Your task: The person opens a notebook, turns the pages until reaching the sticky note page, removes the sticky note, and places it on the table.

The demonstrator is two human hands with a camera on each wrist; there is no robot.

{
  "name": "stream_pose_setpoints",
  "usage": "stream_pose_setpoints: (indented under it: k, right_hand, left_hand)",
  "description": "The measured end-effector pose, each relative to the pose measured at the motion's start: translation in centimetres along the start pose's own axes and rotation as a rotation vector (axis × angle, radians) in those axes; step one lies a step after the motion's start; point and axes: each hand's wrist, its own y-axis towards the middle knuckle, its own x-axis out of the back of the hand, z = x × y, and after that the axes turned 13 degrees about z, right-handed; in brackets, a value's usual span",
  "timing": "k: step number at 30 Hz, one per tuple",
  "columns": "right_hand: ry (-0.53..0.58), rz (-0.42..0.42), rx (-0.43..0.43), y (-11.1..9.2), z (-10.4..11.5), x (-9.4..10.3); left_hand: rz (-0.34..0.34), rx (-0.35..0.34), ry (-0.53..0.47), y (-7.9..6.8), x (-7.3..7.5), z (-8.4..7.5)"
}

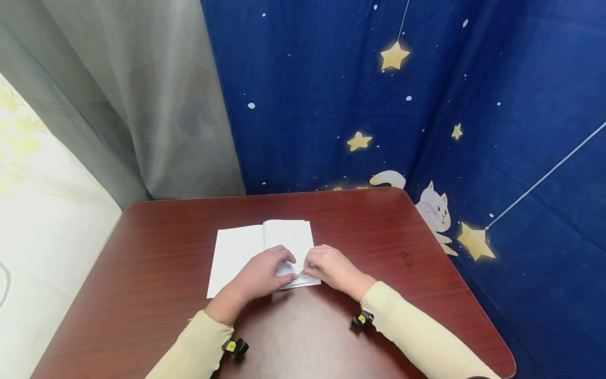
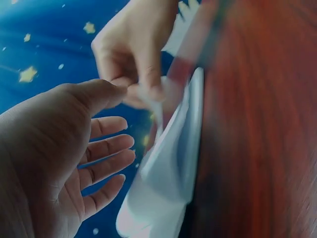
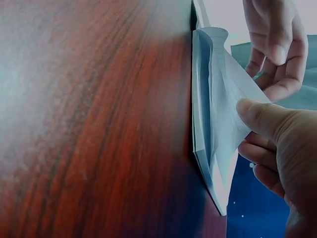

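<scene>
A notebook with blank white pages (image 1: 236, 252) lies spread on the table in the head view. My right hand (image 1: 333, 268) pinches the near right corner of a page (image 3: 233, 94) between thumb and fingers, and that page bows up off the stack. Over the right-hand page is my left hand (image 1: 265, 271), its fingers loosely bent and apart. In the left wrist view the left thumb (image 2: 101, 94) reaches toward the right fingertips, while the other left fingers (image 2: 111, 148) spread with nothing in them.
The reddish-brown wooden table (image 1: 156, 252) runs out on all sides of the notebook. Behind it hang a grey curtain (image 1: 156, 105) and a blue curtain (image 1: 322, 95) with stars. Each wrist carries a small black camera (image 1: 235, 347) at the cuff.
</scene>
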Motion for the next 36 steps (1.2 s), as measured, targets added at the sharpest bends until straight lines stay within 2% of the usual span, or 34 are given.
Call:
stream_pose_setpoints:
  k: [5,10,17,20,26,28,31,36]
  right_hand:
    - [0.001,-0.003,0.002,0.1,0.2,0.4]
    - [0.009,0.001,0.006,0.1,0.3,0.6]
    - [0.008,0.003,-0.008,0.1,0.3,0.5]
    - [-0.002,0.013,-0.072,0.0,0.3,0.4]
    - [0.048,0.063,-0.315,-0.5,0.2,0.0]
    - [0.057,0.073,-0.361,-0.6,0.1,-0.4]
    - [0.053,0.081,-0.398,-0.8,-0.1,-0.8]
    - [0.048,0.115,-0.403,-0.8,0.0,-1.2]
  left_hand:
    - [0.001,0.030,0.069,0.8,-1.2,-0.7]
    - [-0.016,0.061,0.096,1.1,-1.7,-1.0]
    - [-0.061,0.043,0.121,1.3,-2.0,-1.3]
    - [-0.082,0.059,0.123,1.4,-2.0,-1.3]
    - [-0.099,0.165,0.062,1.5,-1.8,-1.2]
    - [-0.102,0.185,0.028,1.5,-1.6,-1.2]
    - [-0.110,0.195,-0.020,1.4,-1.2,-1.4]
    - [-0.134,0.197,-0.069,1.2,-0.6,-1.6]
